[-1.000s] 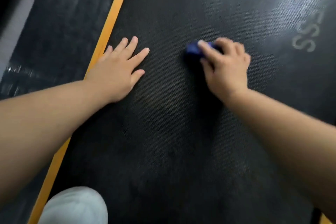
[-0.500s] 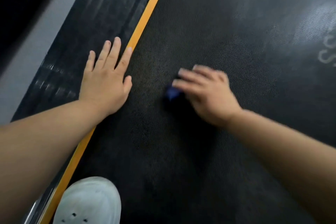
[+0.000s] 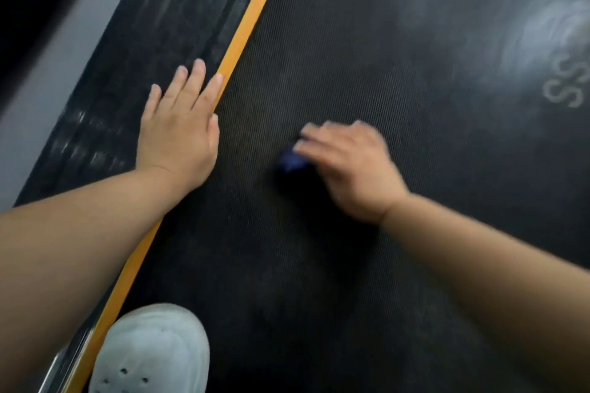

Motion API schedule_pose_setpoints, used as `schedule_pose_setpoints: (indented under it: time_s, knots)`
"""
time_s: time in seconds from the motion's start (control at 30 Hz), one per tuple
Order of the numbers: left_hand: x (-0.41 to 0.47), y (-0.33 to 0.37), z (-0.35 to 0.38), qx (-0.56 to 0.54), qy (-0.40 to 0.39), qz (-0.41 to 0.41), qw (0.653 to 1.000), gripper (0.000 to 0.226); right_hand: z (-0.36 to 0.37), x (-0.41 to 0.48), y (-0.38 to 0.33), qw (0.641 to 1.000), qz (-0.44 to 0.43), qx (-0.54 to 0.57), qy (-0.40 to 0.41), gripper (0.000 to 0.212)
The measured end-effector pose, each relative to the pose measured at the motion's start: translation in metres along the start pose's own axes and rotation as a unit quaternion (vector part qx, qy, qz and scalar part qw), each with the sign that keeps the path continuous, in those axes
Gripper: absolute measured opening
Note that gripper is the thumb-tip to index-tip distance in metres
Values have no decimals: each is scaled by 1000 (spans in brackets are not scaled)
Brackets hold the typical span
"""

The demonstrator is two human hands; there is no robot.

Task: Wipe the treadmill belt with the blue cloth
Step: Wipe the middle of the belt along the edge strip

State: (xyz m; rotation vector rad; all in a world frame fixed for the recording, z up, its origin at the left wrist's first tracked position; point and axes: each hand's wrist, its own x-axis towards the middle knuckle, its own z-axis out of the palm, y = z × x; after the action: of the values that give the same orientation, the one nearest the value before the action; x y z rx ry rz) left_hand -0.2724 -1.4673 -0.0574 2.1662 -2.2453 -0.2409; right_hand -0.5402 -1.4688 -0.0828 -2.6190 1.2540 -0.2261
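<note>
The black textured treadmill belt [image 3: 367, 57] fills most of the view. My right hand [image 3: 348, 166] lies on it near the middle, blurred by motion, fingers curled over a small bunched blue cloth [image 3: 292, 161]. Only the cloth's left edge shows beyond my fingers. My left hand [image 3: 180, 128] rests flat with straight fingers on the orange strip [image 3: 252, 13] and the ribbed black side rail [image 3: 178, 19] at the belt's left edge.
A white shoe [image 3: 153, 351] stands on the belt's near left corner. Pale worn lettering [image 3: 565, 86] marks the belt at far right. Left of the rail lies a grey floor [image 3: 41, 73].
My right hand has slid the cloth nearer and to the left across the belt. My left hand has gone from the belt onto the orange strip and side rail. The shoe has come into view.
</note>
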Motion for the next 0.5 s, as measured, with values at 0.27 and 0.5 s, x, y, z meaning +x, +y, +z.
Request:
schedule_pose_setpoints:
  time_s: [0.27, 0.5]
  knots:
    - [1, 1, 3, 11, 5, -10, 1000, 53, 0, -11, -31, 992, 122, -19, 16, 50]
    - [0, 1, 4, -4, 14, -9, 1000, 52, 4, -6, -15, 999, -37, -18, -28, 44]
